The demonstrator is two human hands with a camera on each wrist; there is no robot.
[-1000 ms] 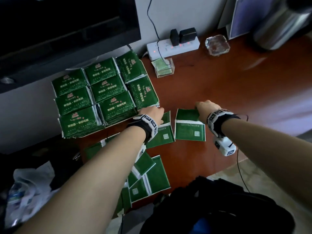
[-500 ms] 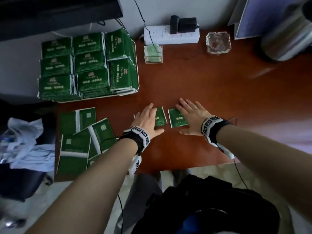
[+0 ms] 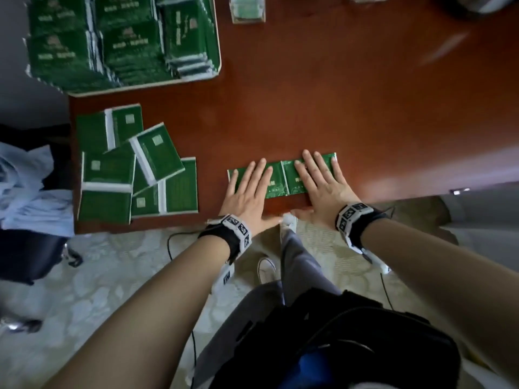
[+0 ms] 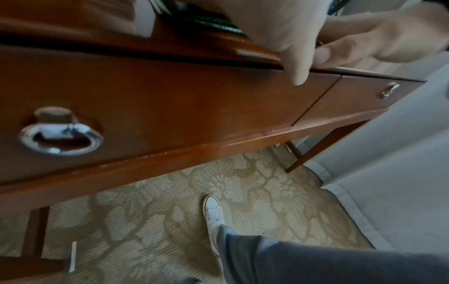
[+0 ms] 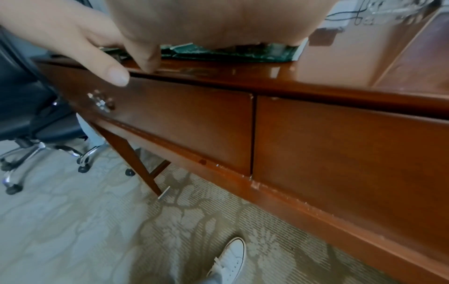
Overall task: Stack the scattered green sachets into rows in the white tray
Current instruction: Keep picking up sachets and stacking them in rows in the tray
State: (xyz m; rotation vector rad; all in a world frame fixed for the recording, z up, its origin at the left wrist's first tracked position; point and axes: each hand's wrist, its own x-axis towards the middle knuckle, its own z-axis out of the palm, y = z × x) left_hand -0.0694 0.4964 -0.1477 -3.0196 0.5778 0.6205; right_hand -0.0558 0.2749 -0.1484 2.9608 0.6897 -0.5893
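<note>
Green foil sachets, two, lying flat and side by side near the bench's front edge, touching along their short sides so their shared long axis runs from 9 o'clock to 3 o'clock; left sachet (image 3: 271, 179) under the left hand (image 3: 247, 189), right sachet (image 3: 292, 178) under the right hand (image 3: 323, 183); both hands flat, fingers straight and spread, pressing down and gripping nothing; thumbs reach over the bench (image 3: 337, 94) edge toward each other, nearly touching.

White tray (image 3: 216, 71), already packed with rows of green sachets, lies toward 11 o'clock from the hands, well apart; the left hand is the nearer one to it, so a carry there likely falls to that side.

Loose sachet pile (image 3: 134, 169), overlapping and askew, at 9 o'clock from the left hand, near the bench's left end; not yet stacked.

Clear holder (image 3: 247, 9) at 12 o'clock, far side.
</note>
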